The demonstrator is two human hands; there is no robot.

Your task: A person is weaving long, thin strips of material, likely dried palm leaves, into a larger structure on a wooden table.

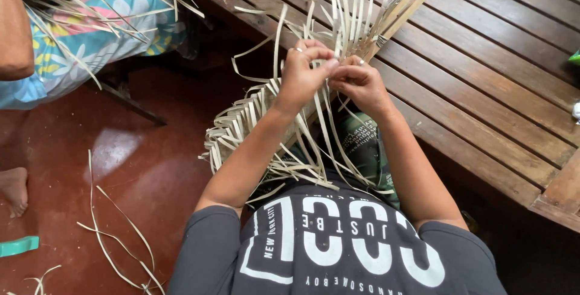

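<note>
Left hand [300, 71] pinches a pale leaf strip [336, 14] over the half-woven mat [241, 123] on the lap; right hand [360, 80] seems to grip neighbouring strips, partly hidden. Best keep each strip taut and flat.

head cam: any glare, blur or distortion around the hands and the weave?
Head view: soft daylight, hands sharp; left hand and right hand pinch pale leaf strips with no motion blur; a glare patch sits on the red floor; the wooden bench slats bow slightly from wide-angle distortion; deep shadow under the bench.
</note>
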